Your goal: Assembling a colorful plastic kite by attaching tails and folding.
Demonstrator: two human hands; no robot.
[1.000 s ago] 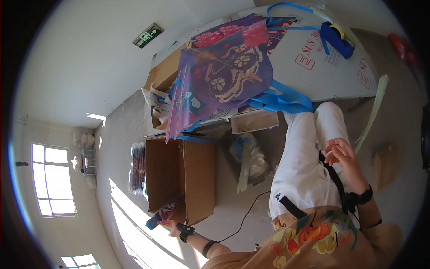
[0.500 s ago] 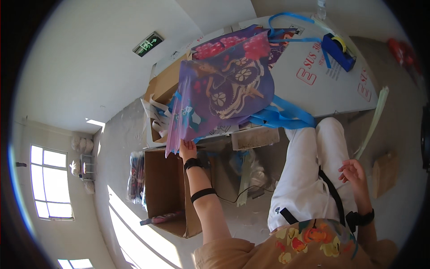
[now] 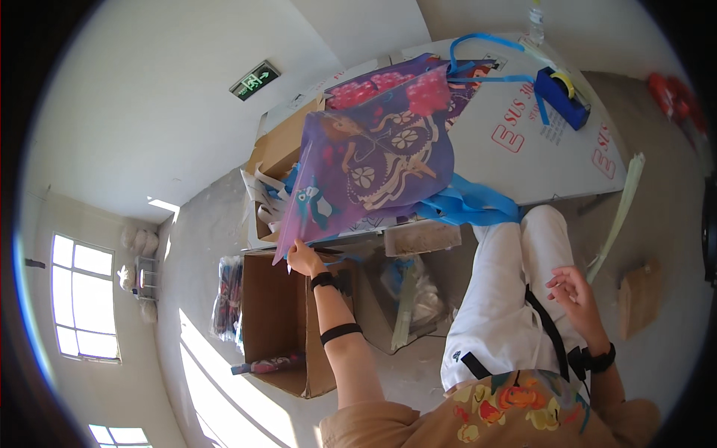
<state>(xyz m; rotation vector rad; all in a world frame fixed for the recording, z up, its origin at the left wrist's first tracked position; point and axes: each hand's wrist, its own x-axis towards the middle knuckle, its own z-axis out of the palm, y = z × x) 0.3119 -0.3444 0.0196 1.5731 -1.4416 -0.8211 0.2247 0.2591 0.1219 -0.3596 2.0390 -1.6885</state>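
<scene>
A thin purple fabric sheet [image 3: 321, 160] printed with a figure, pink clusters and white flowers lies over the table, its near left corner hanging past the edge. My left hand [image 3: 303, 257] is closed on that corner, fingers pinched together. Blue ribbon [image 3: 474, 203] lies bunched at the sheet's right and droops toward my knee. My right hand [image 3: 573, 290] hovers over my right thigh, fingers loosely bent and apart, holding nothing.
On the white-topped table [image 3: 515, 172] stand a blue tape dispenser [image 3: 564, 97] and a plastic bottle [image 3: 535, 24]. A cardboard box [image 3: 272, 321] stands open on the floor, beside wrapped bundles [image 3: 226, 299]. A pale strip [image 3: 618, 216] hangs at the right.
My left hand has drawn the sheet's corner slightly leftward and down, and the folded left edge now looks flatter. My right hand has shifted a little left.
</scene>
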